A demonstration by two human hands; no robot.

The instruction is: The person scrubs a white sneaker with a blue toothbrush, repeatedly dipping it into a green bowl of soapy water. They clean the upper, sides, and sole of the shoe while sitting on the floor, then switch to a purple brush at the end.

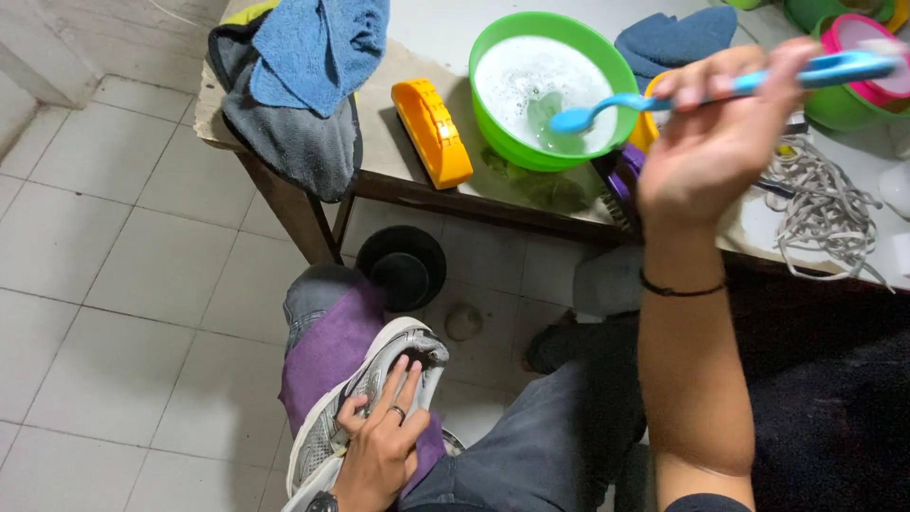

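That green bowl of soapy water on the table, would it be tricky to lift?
Probably. The green bowl looks nearly full of foamy water, so likely heavy and sloshy. Its plastic rim may be slippery when wet. It sits near the table edge, so a push could tip it.

A worn wooden surface [408, 185] carried a green basin [531, 133] of soapy water, a yellow brush [432, 133], blue and grey towels [303, 85] draped over its corner, and a tangle of grey laces [820, 204]. Beneath it, on the tiled floor [123, 284], stood a black round container [401, 268].
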